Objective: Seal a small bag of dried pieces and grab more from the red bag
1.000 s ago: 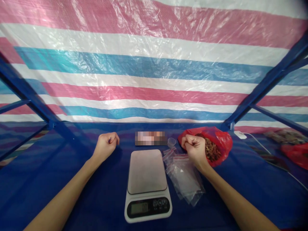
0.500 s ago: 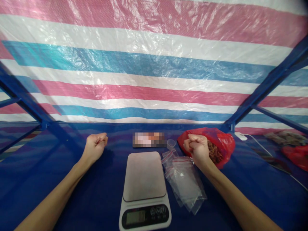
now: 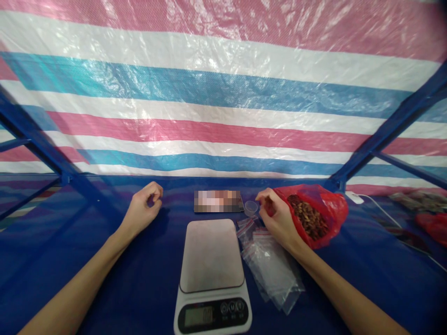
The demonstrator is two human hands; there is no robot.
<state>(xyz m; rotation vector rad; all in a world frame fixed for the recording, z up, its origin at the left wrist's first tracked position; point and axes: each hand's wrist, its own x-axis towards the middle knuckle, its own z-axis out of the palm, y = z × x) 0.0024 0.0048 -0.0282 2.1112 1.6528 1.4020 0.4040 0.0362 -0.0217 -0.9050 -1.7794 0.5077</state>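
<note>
My left hand (image 3: 145,208) is over the blue surface on the left, its fingers loosely curled with a gap to the thumb and nothing in it. On the right, my right hand (image 3: 277,216) is half uncurled and holds nothing. Its fingertips are close to a small clear plastic cup (image 3: 250,208). Just beyond that hand lies an open red plastic bag (image 3: 335,209) with brown dried pieces (image 3: 310,218) inside. Clear zip bags (image 3: 274,267) are spread partly below the right wrist. Between my forearms stands a white kitchen scale (image 3: 212,260) with a bare plate; its display seems to read zero.
A flat phone-like object (image 3: 218,202), its face pixelated, lies behind the scale. Blue metal struts (image 3: 387,125) rise at both sides, and a striped plastic sheet (image 3: 209,111) hangs at the back. A white cable (image 3: 380,211) and more bags (image 3: 433,225) lie far right.
Both hands have gone from tight fists to loosely opened fingers. My right hand has shifted slightly left toward the small cup, and more of the red bag's contents shows.
</note>
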